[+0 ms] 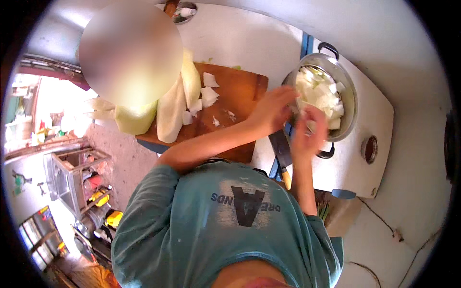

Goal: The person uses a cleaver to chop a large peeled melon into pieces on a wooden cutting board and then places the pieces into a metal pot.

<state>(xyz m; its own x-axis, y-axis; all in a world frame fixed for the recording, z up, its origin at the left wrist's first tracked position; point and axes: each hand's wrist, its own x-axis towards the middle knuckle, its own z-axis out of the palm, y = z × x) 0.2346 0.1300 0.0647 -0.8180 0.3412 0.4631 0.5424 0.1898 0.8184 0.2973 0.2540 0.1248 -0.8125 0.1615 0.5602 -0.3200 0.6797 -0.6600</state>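
My left hand reaches across to the near-left rim of a metal pot, fingers bent. Beside it, my right hand is over the pot's near edge, blurred, with its fingers curled; a pale bit shows by them, but whether it is held is unclear. Cut pieces of pale gourd fill much of the pot. A knife with a dark broad blade and yellowish handle lies between my forearms. On the wooden cutting board rest long peeled gourd pieces and several small white chunks.
The white tabletop carries the board; a small bowl stands at its back. A round hole is right of the pot. A blurred disc covers the upper left. Shelving with household items stands left; a cord runs along the right.
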